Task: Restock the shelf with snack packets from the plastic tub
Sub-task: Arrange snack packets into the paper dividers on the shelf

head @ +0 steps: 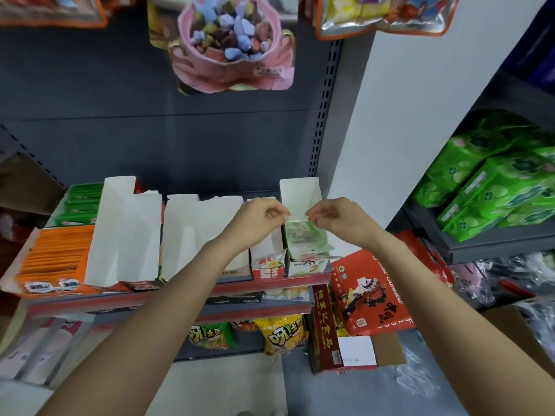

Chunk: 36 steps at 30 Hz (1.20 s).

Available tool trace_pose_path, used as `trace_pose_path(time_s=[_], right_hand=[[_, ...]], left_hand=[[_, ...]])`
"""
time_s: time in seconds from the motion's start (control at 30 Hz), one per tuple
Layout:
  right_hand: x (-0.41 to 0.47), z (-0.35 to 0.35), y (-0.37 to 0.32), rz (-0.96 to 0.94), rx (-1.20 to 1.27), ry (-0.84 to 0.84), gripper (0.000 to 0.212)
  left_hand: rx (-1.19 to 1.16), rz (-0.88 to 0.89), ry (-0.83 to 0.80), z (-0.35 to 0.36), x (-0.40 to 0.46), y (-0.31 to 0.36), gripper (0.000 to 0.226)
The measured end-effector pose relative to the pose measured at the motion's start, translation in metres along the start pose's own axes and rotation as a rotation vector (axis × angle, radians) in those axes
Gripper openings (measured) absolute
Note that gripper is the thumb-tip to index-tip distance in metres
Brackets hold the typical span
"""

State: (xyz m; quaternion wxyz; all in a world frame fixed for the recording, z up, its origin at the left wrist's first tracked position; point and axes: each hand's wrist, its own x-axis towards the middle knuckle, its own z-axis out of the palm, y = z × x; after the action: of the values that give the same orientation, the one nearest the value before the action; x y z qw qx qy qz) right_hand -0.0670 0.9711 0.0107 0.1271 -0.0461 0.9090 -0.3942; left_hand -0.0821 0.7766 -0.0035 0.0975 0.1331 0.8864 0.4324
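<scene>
Hands hover over the rightmost display box (303, 205) on my shelf (180, 291), left grip (258, 219) and right grip (336, 217) each curled, apparently pinching something I cannot make out.

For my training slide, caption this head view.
Both hands, left hand and right hand, hover over pale green snack packets in a white cardboard display box.

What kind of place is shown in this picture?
Probably a small shop. A metal shelf holds open display boxes of snack packets, and more bags hang above.
</scene>
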Motion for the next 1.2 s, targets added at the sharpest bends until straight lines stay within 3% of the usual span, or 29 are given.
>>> trace_pose_path(time_s=[0.23,0.43,0.6,0.73,0.87,1.1,1.2], right_hand=[[0.014,0.074,-0.09,-0.292,-0.055,0.188,0.026],[0.028,0.183,-0.205,-0.497,-0.105,0.079,0.03],[0.036,0.297,-0.308,-0.608,-0.164,-0.069,0.035],[0.048,0.384,-0.376,-0.593,-0.203,-0.154,0.036],[0.063,0.456,-0.419,-0.533,-0.22,-0.23,0.036],[0.097,0.519,-0.45,-0.387,-0.328,-0.409,0.072],[0.11,0.528,-0.457,-0.372,-0.368,-0.457,0.081]], left_hand=[[0.119,-0.012,0.43,-0.07,-0.048,-0.02,0.013],[0.223,-0.155,0.763,-0.169,-0.141,-0.086,0.015],[0.294,-0.376,0.884,-0.267,-0.236,-0.175,0.015],[0.369,-0.566,0.814,-0.346,-0.303,-0.25,0.02],[0.464,-0.629,0.711,-0.401,-0.352,-0.308,0.028],[0.616,-0.668,0.165,-0.451,-0.378,-0.369,0.074],[0.661,-0.639,0.098,-0.456,-0.377,-0.378,0.082]])
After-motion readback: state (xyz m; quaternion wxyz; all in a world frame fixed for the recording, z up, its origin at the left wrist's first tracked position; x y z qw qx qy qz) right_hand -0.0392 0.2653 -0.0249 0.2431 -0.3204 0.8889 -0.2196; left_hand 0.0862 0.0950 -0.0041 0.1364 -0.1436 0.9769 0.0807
